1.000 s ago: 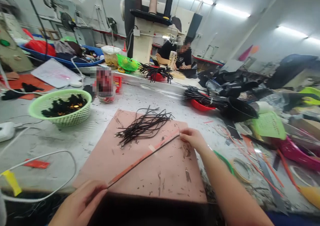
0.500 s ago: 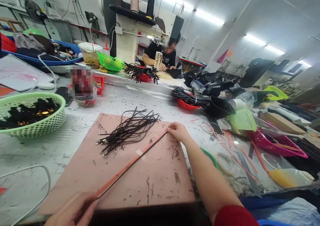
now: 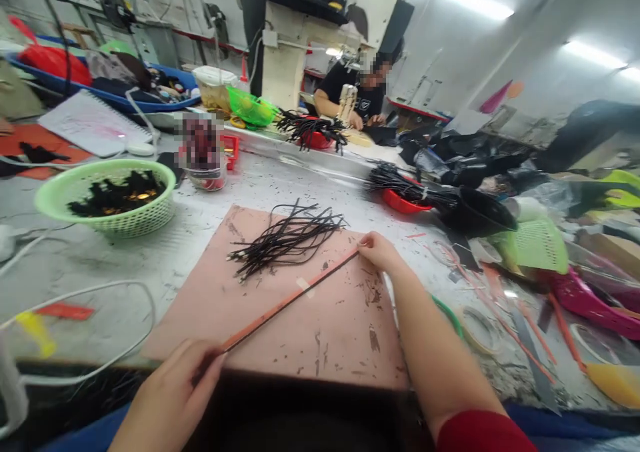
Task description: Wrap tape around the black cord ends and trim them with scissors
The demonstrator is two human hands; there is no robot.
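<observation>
A thin black cord (image 3: pixel 280 309) stretches straight along the lower edge of an orange strip (image 3: pixel 286 299), which lies slantwise on a pinkish board (image 3: pixel 345 332) with a piece of pale tape across its middle. My left hand (image 3: pixel 183 379) pinches the cord's near end by the board's front edge. At the far end, the fingertips of my right hand (image 3: pixel 379 251) are pressed together on the cord. Whether either hand also grips the orange strip I cannot tell. Just beyond lies a loose bunch of black cords (image 3: pixel 290 239) with small pale ends.
A green basket (image 3: pixel 167 202) of black pieces stands at left, near a white cable (image 3: pixel 145 285). Red bowls (image 3: pixel 407 202) hold more black cords. Tape rolls (image 3: pixel 477 329), a metal ruler (image 3: pixel 535 359) and orange strips lie at right. A person (image 3: pixel 367 92) works at a sewing machine behind.
The camera view has turned left, so the scene shifts rightward and slightly up. Both hands stay at the two ends of the cord along the strip.
</observation>
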